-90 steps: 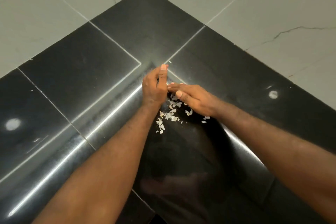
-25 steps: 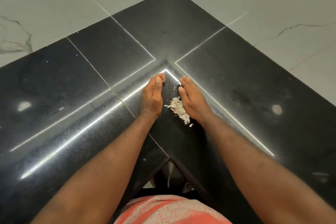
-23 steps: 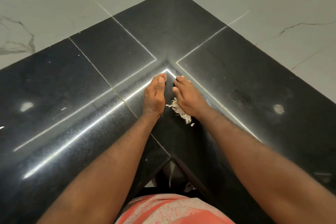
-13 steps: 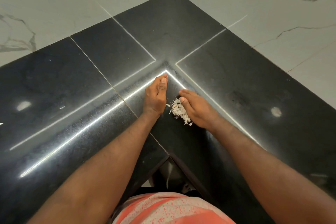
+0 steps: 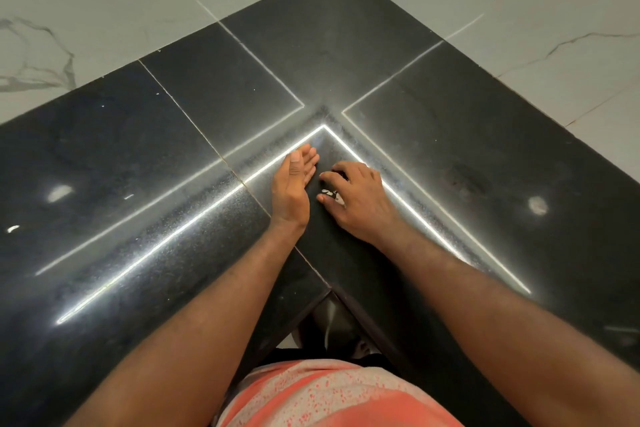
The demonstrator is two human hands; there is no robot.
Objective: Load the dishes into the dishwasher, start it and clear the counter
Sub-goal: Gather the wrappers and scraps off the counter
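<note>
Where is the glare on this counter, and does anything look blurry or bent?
Head view: bright light strips reflect in a V across the glossy black counter, meeting just beyond the left hand and right hand; round light spots sit either side; hands look sharp; wide-angle lens stretches the forearms.

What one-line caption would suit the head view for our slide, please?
Right hand gathers pale scraps against the upright left hand on the black counter.

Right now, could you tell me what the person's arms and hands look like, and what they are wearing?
Both forearms are bare to the frame edge, with no sleeves showing. The left hand and right hand wear no gloves, rings, watch or bracelets that I can see. The nails look short and unpainted. At the bottom edge is an orange-pink speckled garment.
</note>
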